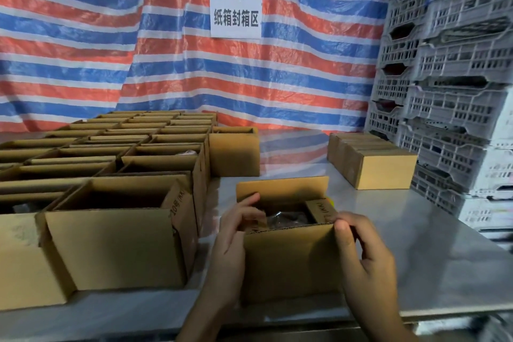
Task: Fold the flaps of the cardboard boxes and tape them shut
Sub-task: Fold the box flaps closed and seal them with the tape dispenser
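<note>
**Lower centre:** a small box point(288, 261) is standing open at the near edge of the metal table point(444, 258). Its far flap point(280, 189) is standing upright and its right side flap point(322, 211) is leaning inward. A dark item in clear wrap point(288, 218) is lying inside.

**Hands:** the left hand point(230, 241) is gripping the box's left wall, its fingers curling over the top edge toward the inside. The right hand point(363, 255) is pinching the near right corner, with the thumb on the front face and the other fingers bent behind.

**Left of the frame:** a large open box point(116, 244) is sitting just beside the small one. It is fronting a block of open boxes point(133, 144) running back to the tarpaulin; what most of them are holding cannot be told.

**Centre:** a single box point(234, 154) is standing behind.

**Right of centre:** a row of closed boxes point(383, 172) is lying near stacked grey plastic crates point(449, 91).

**Background:** a red, blue and white striped tarpaulin point(83, 36) is hanging across the back, carrying a white paper sign point(236, 17).
</note>
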